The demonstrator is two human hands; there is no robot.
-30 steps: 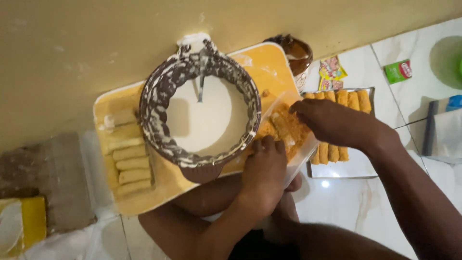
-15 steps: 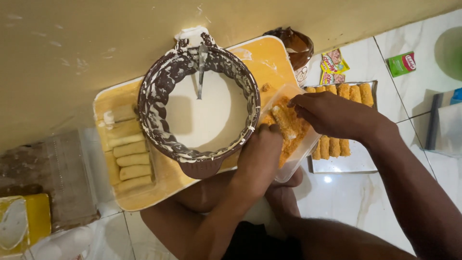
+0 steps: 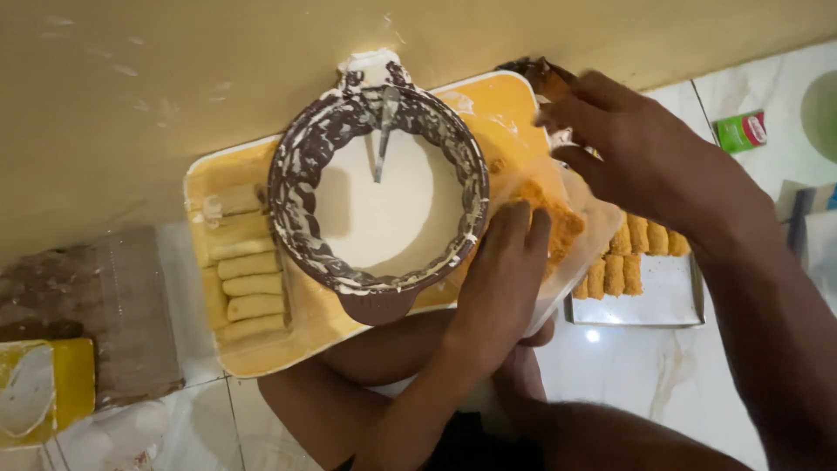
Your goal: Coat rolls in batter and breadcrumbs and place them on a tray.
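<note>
My left hand [image 3: 504, 277] rests fingers-down in orange breadcrumbs [image 3: 565, 225] inside a clear plastic container [image 3: 558, 301]; anything under the fingers is hidden. My right hand [image 3: 629, 150] hovers above the container's far side with fingers apart and nothing visible in them. Beside the crumbs, a brown bowl [image 3: 295, 231] smeared with white batter stands on a yellow tray [image 3: 261, 353], a spoon [image 3: 384, 131] leaning in it. Several pale uncoated rolls [image 3: 253, 283] lie in a row on the tray's left side.
A metal tray [image 3: 667, 301] with several crumb-coated rolls [image 3: 623, 262] lies on the white floor to the right. A dark jar [image 3: 534, 71] stands behind my right hand, with a green packet [image 3: 741, 131] further right. A yellow box [image 3: 54, 388] and clear plastic [image 3: 122, 305] lie left.
My right hand has lifted off the crumbs and moved away toward the far side. My left hand has stayed pressed in the crumbs. The view has shifted slightly.
</note>
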